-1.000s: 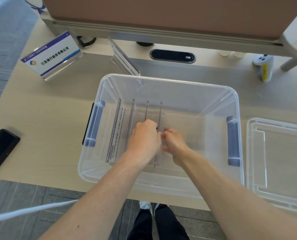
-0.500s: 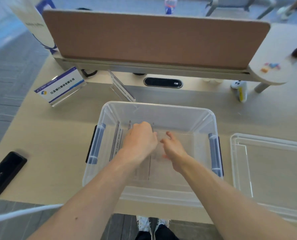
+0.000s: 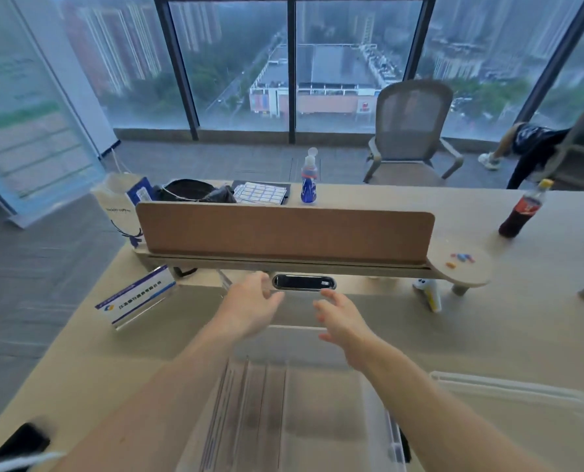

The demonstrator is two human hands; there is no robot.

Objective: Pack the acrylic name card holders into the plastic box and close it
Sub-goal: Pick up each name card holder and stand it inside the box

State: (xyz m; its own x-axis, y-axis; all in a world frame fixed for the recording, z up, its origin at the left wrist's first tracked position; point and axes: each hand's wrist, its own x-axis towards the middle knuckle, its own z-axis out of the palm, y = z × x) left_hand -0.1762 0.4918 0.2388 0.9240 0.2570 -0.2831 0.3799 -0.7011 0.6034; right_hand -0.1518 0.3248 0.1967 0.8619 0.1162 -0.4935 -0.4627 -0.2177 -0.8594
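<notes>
Both hands are out over the far rim of the plastic box (image 3: 321, 413), and neither is holding anything. The left hand (image 3: 253, 308) has its fingers straight and slightly spread, palm down. The right hand (image 3: 343, 321) is the same deal, fingers loose and splayed. The whole frame is pretty motion-blurred, so the fine detail is mushy.

The box sits at the near edge of the desk (image 3: 488, 318), lid off. A row of clear acrylic holders (image 3: 239, 396) stands on edge in its left half, and the right half looks bare. The lid (image 3: 522, 420) lies flat on the desk just to the right of the box.

Two holders are outside the box. One, with a blue and white card (image 3: 135, 296), stands near the left edge of the desk. Another clear one (image 3: 224, 282) peeks out right by the left hand's fingertips, mostly hidden, and I can't tell whether they're touching it.

Other stuff: a black phone (image 3: 21, 441) at the near left corner, an oval cable port (image 3: 304, 282) just beyond the hands, and a brown partition (image 3: 283, 236) along the far edge. A blue bottle (image 3: 309, 182) stands behind the partition, and there's a cola bottle (image 3: 522, 212) off to the right.
</notes>
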